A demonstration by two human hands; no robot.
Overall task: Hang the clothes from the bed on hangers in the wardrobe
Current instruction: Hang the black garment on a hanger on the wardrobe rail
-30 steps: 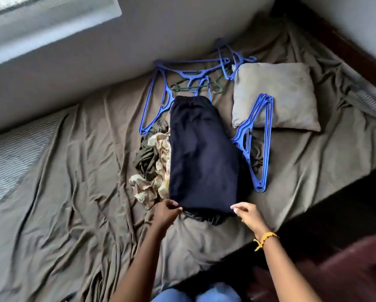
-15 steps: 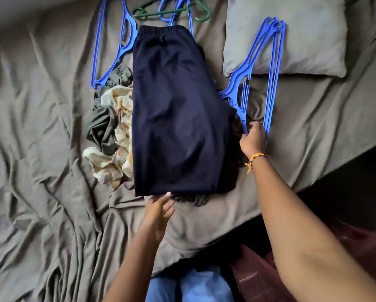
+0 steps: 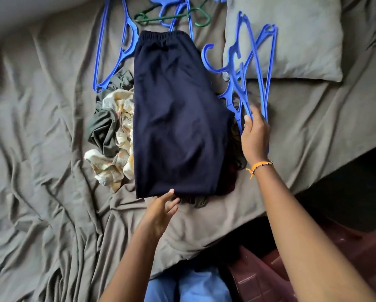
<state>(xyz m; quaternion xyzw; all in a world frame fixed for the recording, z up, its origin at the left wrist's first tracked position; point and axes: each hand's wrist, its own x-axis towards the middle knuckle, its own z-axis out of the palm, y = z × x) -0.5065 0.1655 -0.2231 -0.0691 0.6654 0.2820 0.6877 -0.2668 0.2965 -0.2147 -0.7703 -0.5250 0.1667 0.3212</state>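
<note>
Folded navy trousers [image 3: 176,118] lie on the bed, waistband at the far end. My right hand [image 3: 255,134] grips the near end of a blue hanger [image 3: 243,68] and has it raised off the sheet, its hook over the trousers' right edge. A second blue hanger [image 3: 270,62] lies just beyond, partly on the pillow. My left hand [image 3: 161,211] hovers with fingers straight at the trousers' near hem, fingertips touching it. A crumpled olive and cream floral garment [image 3: 113,136] lies left of the trousers.
More blue hangers [image 3: 108,53] and a green one [image 3: 174,17] lie at the bed's far side. A grey pillow [image 3: 302,35] sits at the upper right. The grey sheet [image 3: 41,160] is wrinkled. A dark red chair [image 3: 270,277] stands by the bed's near edge.
My right hand closed round the blue hanger's end and lifted it, swinging its hook toward the trousers. My left hand stayed at the near hem. The view moved closer.
</note>
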